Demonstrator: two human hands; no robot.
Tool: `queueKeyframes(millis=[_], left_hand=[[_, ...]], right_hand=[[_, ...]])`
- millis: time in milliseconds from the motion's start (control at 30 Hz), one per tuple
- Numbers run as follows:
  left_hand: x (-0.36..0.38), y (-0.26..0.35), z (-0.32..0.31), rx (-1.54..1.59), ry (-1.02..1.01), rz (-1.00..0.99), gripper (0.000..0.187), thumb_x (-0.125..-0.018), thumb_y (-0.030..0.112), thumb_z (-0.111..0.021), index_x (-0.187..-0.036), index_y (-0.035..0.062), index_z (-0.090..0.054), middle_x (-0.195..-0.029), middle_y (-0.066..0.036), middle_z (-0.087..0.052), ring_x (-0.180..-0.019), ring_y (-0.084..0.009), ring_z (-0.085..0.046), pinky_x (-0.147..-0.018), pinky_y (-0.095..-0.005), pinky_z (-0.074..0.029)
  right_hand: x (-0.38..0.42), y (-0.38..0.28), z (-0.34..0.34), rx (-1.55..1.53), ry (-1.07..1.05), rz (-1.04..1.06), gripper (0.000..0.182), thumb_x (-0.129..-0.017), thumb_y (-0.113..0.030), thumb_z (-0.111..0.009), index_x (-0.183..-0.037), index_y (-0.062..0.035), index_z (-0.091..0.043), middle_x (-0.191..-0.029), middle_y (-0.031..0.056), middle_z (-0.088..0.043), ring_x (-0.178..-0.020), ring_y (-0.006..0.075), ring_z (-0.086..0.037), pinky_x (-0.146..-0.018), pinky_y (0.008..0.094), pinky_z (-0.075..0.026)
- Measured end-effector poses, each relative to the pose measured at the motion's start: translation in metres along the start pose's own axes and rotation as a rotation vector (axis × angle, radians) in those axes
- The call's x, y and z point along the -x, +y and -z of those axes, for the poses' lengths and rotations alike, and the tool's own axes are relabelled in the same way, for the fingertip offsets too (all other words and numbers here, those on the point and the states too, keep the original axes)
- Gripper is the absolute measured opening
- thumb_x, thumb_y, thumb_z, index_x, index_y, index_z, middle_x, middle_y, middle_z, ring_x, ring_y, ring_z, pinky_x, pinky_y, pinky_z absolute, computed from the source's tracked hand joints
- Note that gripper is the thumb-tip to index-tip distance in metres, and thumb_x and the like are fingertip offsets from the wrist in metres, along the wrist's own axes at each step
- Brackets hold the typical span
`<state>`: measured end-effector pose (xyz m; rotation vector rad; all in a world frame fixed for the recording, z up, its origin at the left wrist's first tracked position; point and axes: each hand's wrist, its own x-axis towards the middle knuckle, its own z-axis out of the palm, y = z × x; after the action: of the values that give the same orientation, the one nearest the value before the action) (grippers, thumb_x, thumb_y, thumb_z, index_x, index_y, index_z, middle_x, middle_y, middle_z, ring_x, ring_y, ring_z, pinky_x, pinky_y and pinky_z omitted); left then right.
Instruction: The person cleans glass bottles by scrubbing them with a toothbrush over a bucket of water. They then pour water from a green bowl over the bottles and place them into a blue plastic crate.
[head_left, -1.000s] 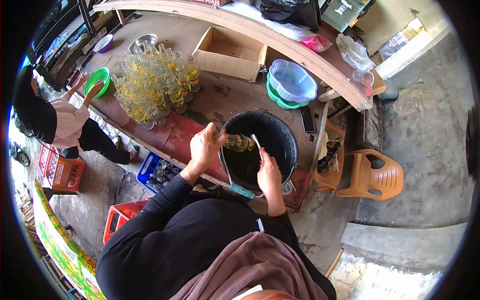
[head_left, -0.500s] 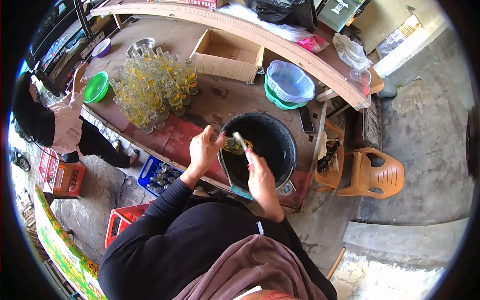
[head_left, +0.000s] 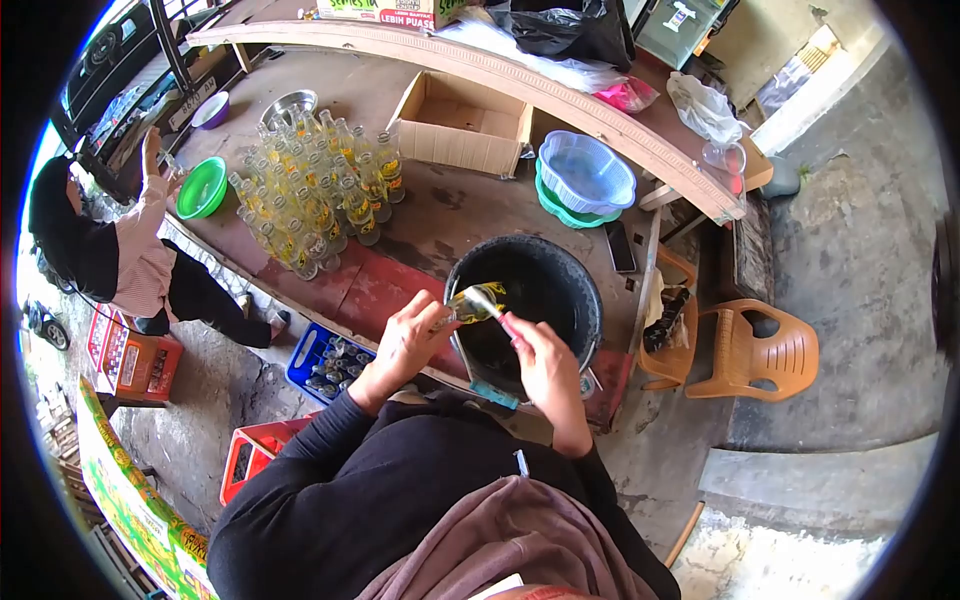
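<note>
My left hand (head_left: 408,342) is closed around one end of a clear glass bottle (head_left: 467,305) with yellow print, tilted over the near left rim of a black bucket (head_left: 585,270). My right hand (head_left: 545,372) grips a brush (head_left: 498,317) by its pink handle, and the white head lies against the bottle's side. Dark contents show inside the bucket. On the table (head_left: 400,255), to the left, many similar bottles (head_left: 315,195) stand in a tight group.
Behind are a cardboard box (head_left: 462,125), blue and green baskets (head_left: 588,172) and a phone (head_left: 620,247). A green basin (head_left: 202,188) sits near another person (head_left: 120,250) at left. Crates (head_left: 325,362) stand on the floor below; a plastic chair (head_left: 755,350) is at right.
The view has shifted slightly. My left hand and the bottle have turned, so more of the bottle shows, and the brush head lies against it. The other person's raised arm has shifted slightly.
</note>
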<state>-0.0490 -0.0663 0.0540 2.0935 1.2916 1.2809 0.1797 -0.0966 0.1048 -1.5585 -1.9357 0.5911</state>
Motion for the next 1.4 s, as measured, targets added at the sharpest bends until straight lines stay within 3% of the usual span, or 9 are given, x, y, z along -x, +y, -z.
queueKeyframes(millis=[100, 267, 433, 700, 900, 967, 1033, 1167, 1400], left_hand=[[0.001, -0.002, 0.005, 0.027, -0.056, -0.045, 0.018, -0.078, 0.003, -0.075, -0.092, 0.0037, -0.063, -0.086, -0.012, -0.056, -0.078, -0.0332, -0.061, -0.068, -0.0414, -0.053], [0.001, 0.01, 0.013, -0.097, -0.156, -0.183, 0.017, -0.077, -0.002, -0.069, -0.093, 0.0034, -0.068, -0.095, -0.01, -0.062, -0.089, -0.0302, -0.062, -0.077, -0.0396, -0.054], [0.001, 0.012, 0.013, -0.086, -0.182, -0.178, 0.022, -0.076, -0.003, -0.068, -0.096, 0.0037, -0.07, -0.097, -0.01, -0.063, -0.089, -0.0296, -0.06, -0.078, -0.0386, -0.054], [0.0, 0.008, 0.008, -0.094, -0.196, -0.276, 0.028, -0.068, -0.004, -0.067, -0.095, 0.0026, -0.071, -0.101, -0.008, -0.063, -0.089, -0.0274, -0.057, -0.079, -0.0369, -0.052], [-0.005, 0.003, 0.0, -0.109, -0.178, -0.279, 0.028, -0.066, -0.005, -0.066, -0.093, 0.0025, -0.071, -0.097, -0.007, -0.063, -0.086, -0.0273, -0.056, -0.078, -0.0369, -0.051], [-0.006, 0.004, 0.0, -0.117, -0.164, -0.26, 0.027, -0.068, -0.005, -0.066, -0.094, 0.0023, -0.07, -0.096, -0.008, -0.062, -0.087, -0.0283, -0.057, -0.078, -0.0377, -0.051], [-0.008, 0.006, 0.0, -0.103, -0.153, -0.236, 0.025, -0.071, -0.005, -0.067, -0.094, 0.0027, -0.07, -0.095, -0.008, -0.062, -0.086, -0.0291, -0.058, -0.078, -0.0382, -0.051], [-0.008, 0.003, -0.003, -0.09, -0.104, -0.125, 0.016, -0.077, -0.001, -0.072, -0.092, 0.0042, -0.069, -0.095, -0.009, -0.064, -0.089, -0.0298, -0.062, -0.078, -0.039, -0.053], [-0.013, 0.008, -0.004, -0.069, -0.007, 0.099, 0.017, -0.079, 0.005, -0.077, -0.09, 0.0045, -0.064, -0.086, -0.014, -0.055, -0.073, -0.0354, -0.062, -0.061, -0.0426, -0.052]], right_hand=[[0.001, 0.012, -0.011, -0.077, -0.033, 0.036, 0.03, -0.096, -0.009, -0.059, -0.125, -0.0163, -0.065, -0.096, 0.0129, -0.065, -0.086, 0.0362, -0.066, -0.074, 0.0454, -0.053], [-0.024, 0.081, -0.024, 0.197, 0.057, -0.173, 0.026, -0.097, -0.013, -0.057, -0.121, -0.0177, -0.065, -0.099, 0.0132, -0.066, -0.089, 0.0386, -0.066, -0.076, 0.0485, -0.054], [-0.009, 0.016, -0.013, 0.058, -0.05, -0.059, 0.031, -0.094, -0.007, -0.061, -0.123, -0.018, -0.066, -0.097, 0.0113, -0.067, -0.091, 0.0351, -0.067, -0.077, 0.0436, -0.053], [-0.036, 0.1, -0.02, 0.34, -0.058, -0.225, 0.027, -0.095, -0.013, -0.059, -0.119, -0.0197, -0.068, -0.101, 0.0113, -0.069, -0.093, 0.0367, -0.068, -0.078, 0.0474, -0.054], [-0.007, 0.008, 0.007, -0.018, -0.164, -0.021, 0.03, -0.095, -0.005, -0.058, -0.123, -0.0126, -0.066, -0.099, 0.0136, -0.068, -0.092, 0.0335, -0.068, -0.078, 0.0426, -0.053], [-0.003, 0.021, -0.005, -0.187, -0.149, -0.017, 0.031, -0.095, -0.004, -0.058, -0.124, -0.0125, -0.066, -0.098, 0.0145, -0.068, -0.089, 0.0336, -0.069, -0.077, 0.0429, -0.052], [-0.013, 0.048, -0.013, -0.042, -0.126, -0.037, 0.028, -0.096, -0.011, -0.059, -0.121, -0.0182, -0.066, -0.102, 0.013, -0.069, -0.093, 0.0369, -0.067, -0.078, 0.0476, -0.054], [-0.027, 0.096, -0.022, 0.121, -0.007, -0.157, 0.024, -0.096, -0.012, -0.058, -0.118, -0.0149, -0.067, -0.1, 0.0167, -0.068, -0.094, 0.0396, -0.066, -0.078, 0.0496, -0.053], [0.005, 0.008, -0.021, -0.154, -0.007, 0.044, 0.029, -0.097, -0.009, -0.057, -0.124, -0.0156, -0.062, -0.097, 0.0145, -0.062, -0.087, 0.0388, -0.066, -0.074, 0.0477, -0.053]])
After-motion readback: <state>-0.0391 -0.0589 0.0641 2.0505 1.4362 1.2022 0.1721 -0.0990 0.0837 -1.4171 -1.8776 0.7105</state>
